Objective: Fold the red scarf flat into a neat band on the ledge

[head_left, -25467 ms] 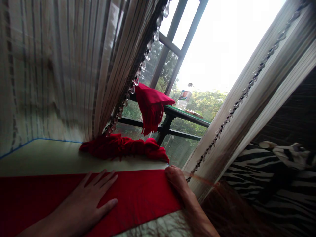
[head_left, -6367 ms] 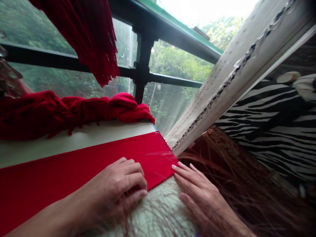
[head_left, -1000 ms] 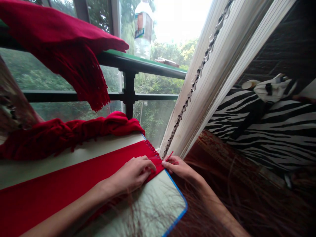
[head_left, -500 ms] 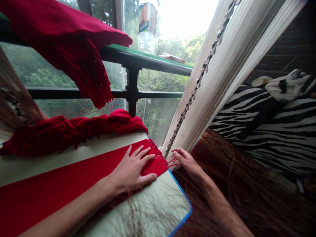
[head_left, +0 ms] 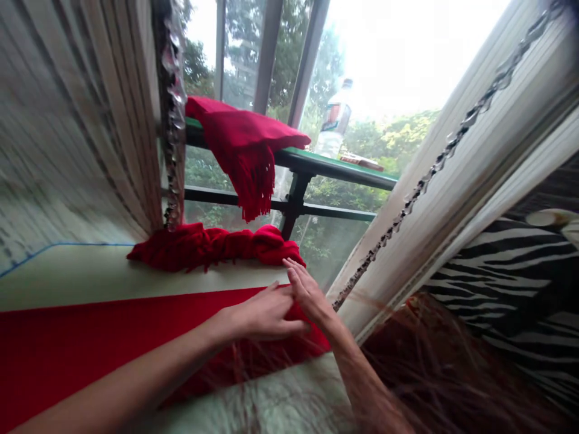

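A flat red scarf lies lengthwise along a pale tabletop. My left hand is over the scarf near its right end, thumb out to the side, its fingertips partly covered by my other hand. My right hand crosses in front of those fingertips, fingers stretched out and holding nothing. Whether either palm presses on the cloth I cannot tell. The fringed end of the scarf is hidden behind my hands. Beyond them, a bunched red scarf rests along the table's far edge.
Another red scarf with a fringe hangs over the dark window rail. On that rail stand a plastic bottle and a small flat box. Curtains hang at both sides. A zebra-striped cover lies at the right.
My right hand has let go of the fringe strands and moved left, over my left fingertips. The left fingers are less spread. The view has turned left and up.
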The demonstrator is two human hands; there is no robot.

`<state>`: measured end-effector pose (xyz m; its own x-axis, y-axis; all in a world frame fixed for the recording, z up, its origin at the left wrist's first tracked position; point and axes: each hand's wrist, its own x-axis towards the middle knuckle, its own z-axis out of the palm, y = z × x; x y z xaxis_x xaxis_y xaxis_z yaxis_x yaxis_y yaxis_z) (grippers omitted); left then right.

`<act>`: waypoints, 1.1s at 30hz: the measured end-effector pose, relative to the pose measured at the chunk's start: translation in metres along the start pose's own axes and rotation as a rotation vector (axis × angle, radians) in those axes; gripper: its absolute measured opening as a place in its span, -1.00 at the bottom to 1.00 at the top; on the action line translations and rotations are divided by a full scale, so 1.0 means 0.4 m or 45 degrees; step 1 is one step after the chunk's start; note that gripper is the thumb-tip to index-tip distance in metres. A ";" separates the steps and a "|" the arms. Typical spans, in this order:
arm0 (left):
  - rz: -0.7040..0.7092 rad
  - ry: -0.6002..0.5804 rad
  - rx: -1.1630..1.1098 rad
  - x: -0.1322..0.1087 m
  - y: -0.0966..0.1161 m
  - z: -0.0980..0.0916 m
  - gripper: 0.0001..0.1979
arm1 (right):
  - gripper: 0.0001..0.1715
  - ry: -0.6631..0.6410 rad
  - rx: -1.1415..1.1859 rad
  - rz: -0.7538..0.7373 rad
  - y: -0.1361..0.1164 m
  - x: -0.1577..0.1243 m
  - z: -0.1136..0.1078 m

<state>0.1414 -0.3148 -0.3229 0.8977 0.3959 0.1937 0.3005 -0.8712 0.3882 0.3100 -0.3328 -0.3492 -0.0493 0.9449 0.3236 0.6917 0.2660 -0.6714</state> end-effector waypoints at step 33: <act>-0.512 -0.058 0.151 -0.505 -0.139 -0.074 -0.10 | -0.27 -0.500 -0.316 -0.253 -0.190 0.019 0.257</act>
<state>-0.0661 -0.3378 -0.3569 0.7137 0.7004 0.0066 0.6625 -0.6781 0.3182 0.1829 -0.3262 -0.3642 -0.4320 0.8937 0.1217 0.7896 0.4399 -0.4279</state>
